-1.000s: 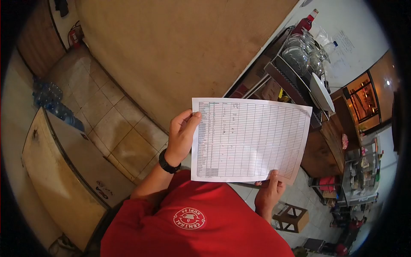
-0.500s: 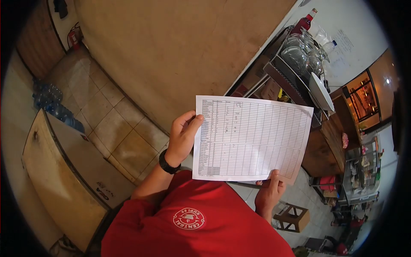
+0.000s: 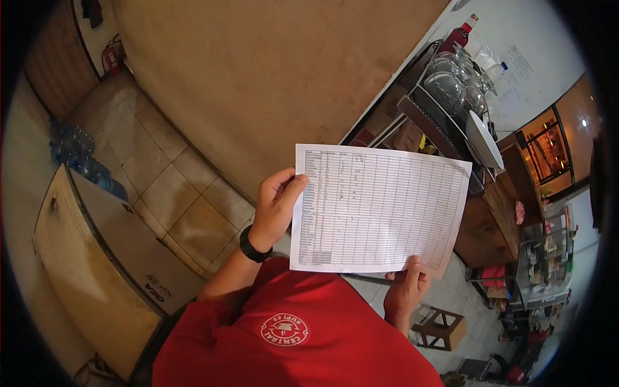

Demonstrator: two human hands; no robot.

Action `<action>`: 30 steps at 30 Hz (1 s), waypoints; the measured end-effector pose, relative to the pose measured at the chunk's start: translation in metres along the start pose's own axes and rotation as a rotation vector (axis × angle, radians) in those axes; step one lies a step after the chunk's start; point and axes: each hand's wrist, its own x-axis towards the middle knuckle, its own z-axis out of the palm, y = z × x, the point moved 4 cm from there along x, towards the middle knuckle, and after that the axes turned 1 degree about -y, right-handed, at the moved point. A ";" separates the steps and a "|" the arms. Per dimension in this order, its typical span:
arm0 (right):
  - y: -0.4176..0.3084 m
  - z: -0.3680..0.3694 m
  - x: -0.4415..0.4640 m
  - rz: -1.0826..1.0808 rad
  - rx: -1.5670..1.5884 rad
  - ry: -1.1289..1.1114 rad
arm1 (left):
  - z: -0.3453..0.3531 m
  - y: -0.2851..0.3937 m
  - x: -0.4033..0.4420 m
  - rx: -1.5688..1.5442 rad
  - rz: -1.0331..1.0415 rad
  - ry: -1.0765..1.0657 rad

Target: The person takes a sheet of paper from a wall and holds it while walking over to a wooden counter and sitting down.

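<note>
A white sheet of paper (image 3: 387, 213) printed with a grid table is held up in front of my red shirt. Short text and handwritten marks fill its left columns, too small to read, while most cells to the right are blank. My left hand (image 3: 277, 201), with a black watch (image 3: 253, 245) on the wrist, pinches the sheet's left edge, thumb on the front. Down at the bottom edge, towards the right corner, my right hand (image 3: 407, 290) grips the paper, its thumb on the printed side and the other fingers mostly hidden behind.
A rack (image 3: 425, 109) at upper right bears glass vessels (image 3: 446, 89), a red bottle (image 3: 459, 35) and a white plate (image 3: 483, 140). A yellowed freezer-like box (image 3: 97, 258) stands at left near large water bottles (image 3: 84, 158). A wooden stool (image 3: 442, 327) is at lower right.
</note>
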 end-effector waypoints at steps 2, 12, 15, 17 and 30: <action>0.000 0.000 0.000 0.009 -0.004 -0.005 | 0.001 0.000 0.000 -0.002 0.000 0.000; 0.001 -0.001 -0.001 0.033 0.016 0.051 | 0.000 -0.003 0.000 0.013 -0.003 0.007; 0.002 -0.001 -0.001 0.045 0.008 0.055 | 0.000 -0.003 0.000 0.020 0.000 0.004; 0.003 -0.002 -0.001 0.033 0.016 0.052 | -0.001 -0.005 0.001 0.026 -0.006 -0.001; 0.007 -0.004 0.002 -0.004 0.009 0.017 | 0.001 -0.004 0.000 0.033 0.005 0.027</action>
